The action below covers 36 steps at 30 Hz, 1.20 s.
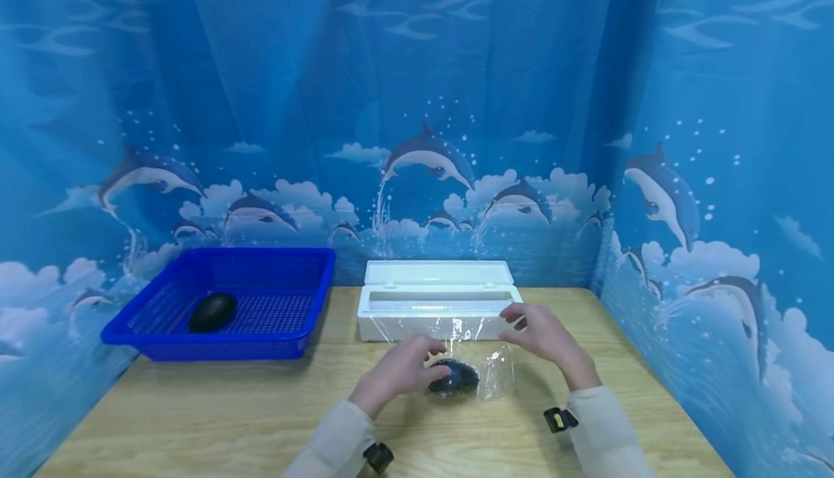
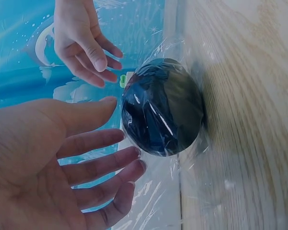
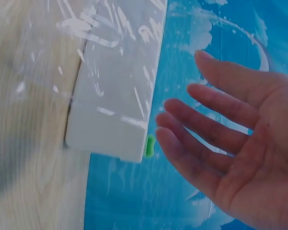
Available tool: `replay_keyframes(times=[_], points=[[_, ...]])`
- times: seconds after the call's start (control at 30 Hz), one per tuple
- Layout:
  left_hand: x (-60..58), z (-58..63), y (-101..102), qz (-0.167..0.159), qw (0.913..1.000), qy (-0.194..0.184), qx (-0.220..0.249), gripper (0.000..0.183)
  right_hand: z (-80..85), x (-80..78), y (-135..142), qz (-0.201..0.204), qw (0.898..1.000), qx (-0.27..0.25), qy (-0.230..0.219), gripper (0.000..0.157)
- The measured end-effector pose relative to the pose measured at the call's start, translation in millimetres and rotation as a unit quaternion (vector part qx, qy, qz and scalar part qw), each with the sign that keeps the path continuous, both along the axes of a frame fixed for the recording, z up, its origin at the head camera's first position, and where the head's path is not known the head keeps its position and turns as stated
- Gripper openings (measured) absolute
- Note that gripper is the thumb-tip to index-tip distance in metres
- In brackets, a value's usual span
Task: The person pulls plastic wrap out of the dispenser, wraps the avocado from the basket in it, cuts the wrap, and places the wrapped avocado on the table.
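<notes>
A dark, smooth oval [image 1: 454, 377], probably an avocado, lies on the table under clear plastic film [image 1: 498, 373]. The film clings over it in wrinkles and spreads toward the white wrap dispenser box [image 1: 397, 328] behind. Close to its left side is my left hand [image 1: 405, 369], fingers loosely bent; in the left wrist view, the fingertips come near the wrapped oval [image 2: 162, 108] without gripping it. My right hand [image 1: 538, 332] hovers by the box's right front corner, its fingers relaxed and holding nothing. Whether either hand touches the film, I cannot tell.
A blue plastic basket [image 1: 228, 352] stands at the left with another dark green oval [image 1: 213, 312] in it. The dispenser's lid [image 1: 439, 272] is raised at the back. A small green piece [image 3: 150, 146] shows at the box's end. A dolphin-print curtain [image 1: 417, 87] surrounds the wooden table [image 1: 215, 420].
</notes>
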<state>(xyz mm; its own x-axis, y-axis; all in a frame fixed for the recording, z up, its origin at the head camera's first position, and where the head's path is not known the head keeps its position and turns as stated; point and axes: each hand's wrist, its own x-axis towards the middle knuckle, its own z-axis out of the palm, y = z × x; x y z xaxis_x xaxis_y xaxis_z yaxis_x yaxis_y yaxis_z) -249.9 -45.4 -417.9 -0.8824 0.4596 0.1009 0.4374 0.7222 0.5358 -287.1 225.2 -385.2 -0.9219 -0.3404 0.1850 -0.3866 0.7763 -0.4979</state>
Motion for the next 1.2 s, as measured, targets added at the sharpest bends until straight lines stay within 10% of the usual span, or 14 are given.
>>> replay_keyframes(times=[0.23,0.93,1.2], points=[[-2.2,-0.6,-4,-0.005,0.9999,-0.004,0.01,0.042,-2.2,-12.1,18,-0.038,0.998,0.002,0.041,0.035],[-7.1,0.2,-13,-0.006,0.9995,-0.009,0.029,0.042,-35.2,-62.5,31,-0.078,0.995,-0.015,-0.053,0.099],[-8.0,1.0,-18,-0.008,0.9989,-0.007,0.046,0.039,-41.6,-66.7,31,-0.081,0.996,-0.015,-0.024,0.092]])
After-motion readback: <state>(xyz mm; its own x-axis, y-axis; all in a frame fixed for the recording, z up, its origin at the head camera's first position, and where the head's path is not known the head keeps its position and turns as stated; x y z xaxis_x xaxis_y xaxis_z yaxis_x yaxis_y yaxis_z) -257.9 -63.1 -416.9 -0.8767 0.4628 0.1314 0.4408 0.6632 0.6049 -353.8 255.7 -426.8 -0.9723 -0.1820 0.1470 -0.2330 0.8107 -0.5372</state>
